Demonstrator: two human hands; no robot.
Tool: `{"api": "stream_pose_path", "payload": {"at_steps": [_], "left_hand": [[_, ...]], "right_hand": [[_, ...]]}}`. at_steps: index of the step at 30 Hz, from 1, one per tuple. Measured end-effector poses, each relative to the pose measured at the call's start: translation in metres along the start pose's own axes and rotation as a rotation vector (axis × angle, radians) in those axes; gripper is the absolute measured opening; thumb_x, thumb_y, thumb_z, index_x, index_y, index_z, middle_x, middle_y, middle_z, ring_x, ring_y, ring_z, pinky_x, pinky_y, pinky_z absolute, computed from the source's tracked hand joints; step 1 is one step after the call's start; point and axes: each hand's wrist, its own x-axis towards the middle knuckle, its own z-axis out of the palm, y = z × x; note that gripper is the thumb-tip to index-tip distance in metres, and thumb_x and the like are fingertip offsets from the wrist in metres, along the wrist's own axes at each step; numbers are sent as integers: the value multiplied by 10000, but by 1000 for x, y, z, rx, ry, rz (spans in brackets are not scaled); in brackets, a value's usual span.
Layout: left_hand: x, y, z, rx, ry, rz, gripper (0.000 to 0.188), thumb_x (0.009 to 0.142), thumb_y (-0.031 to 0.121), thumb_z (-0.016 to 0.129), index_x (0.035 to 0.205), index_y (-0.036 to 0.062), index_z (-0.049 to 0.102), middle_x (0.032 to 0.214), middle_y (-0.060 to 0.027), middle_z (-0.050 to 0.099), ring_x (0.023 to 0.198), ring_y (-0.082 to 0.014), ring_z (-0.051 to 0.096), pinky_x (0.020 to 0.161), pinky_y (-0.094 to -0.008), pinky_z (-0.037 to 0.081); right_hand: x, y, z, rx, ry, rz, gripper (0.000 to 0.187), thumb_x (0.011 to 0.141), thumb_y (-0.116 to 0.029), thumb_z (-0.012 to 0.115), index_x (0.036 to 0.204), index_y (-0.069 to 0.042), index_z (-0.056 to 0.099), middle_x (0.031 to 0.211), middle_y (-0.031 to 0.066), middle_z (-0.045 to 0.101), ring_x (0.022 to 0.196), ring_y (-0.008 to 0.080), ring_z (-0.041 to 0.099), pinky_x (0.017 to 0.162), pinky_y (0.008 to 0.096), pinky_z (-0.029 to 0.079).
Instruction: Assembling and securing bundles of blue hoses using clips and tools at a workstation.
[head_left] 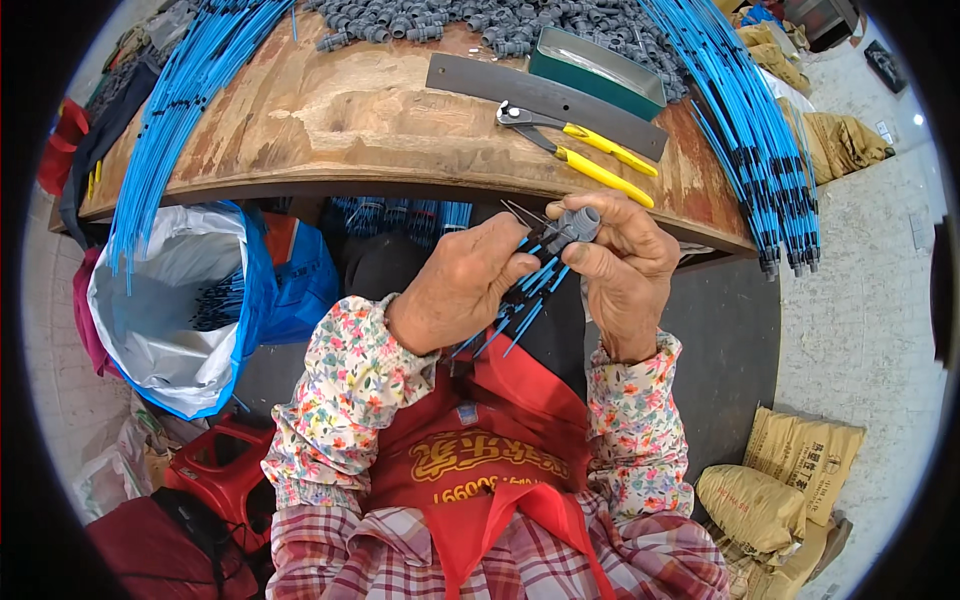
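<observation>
Grey connector (pixel 574 226) between both hands

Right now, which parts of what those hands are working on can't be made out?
- Head view: grey connector, lower end covered by the right hand.
- Blue wires: upper ends hidden under the left hand; count too fine.
- Green tin: contents not visible past its rim.

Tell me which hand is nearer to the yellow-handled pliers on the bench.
Right. The right hand sits just below the yellow-handled pliers, while the left hand is lower and further left.
</observation>
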Motion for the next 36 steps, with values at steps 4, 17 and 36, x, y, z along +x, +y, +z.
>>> {"api": "stream_pose_path", "payload": {"at_steps": [4, 17, 36], "left_hand": [[0, -8, -11, -109, -198, -82, 240, 910, 186, 562, 972, -46, 559, 784, -165, 556, 673, -324, 561, 587, -351, 434], [-6, -12, -11, -469, -207, -92, 293, 914, 217, 570, 756, -24, 515, 692, -73, 387, 641, -189, 400, 554, -314, 347], [-12, 3, 15, -681, -29, -257, 130, 843, 84, 648, 831, -39, 609, 753, -54, 592, 618, -114, 550, 546, -249, 425]], "right_hand": [[4, 1, -7, -47, -105, -61, 302, 700, 32, 728, 991, 46, 652, 938, 80, 647, 793, 111, 579, 691, 232, 463], [16, -4, -10, -204, -353, -209, 326, 623, -49, 785, 925, 13, 678, 881, 55, 659, 700, 138, 513, 610, 253, 411], [6, -14, -30, -39, -300, -151, 373, 643, -88, 769, 953, 76, 644, 875, 166, 656, 855, 239, 595, 746, 322, 468]]}}
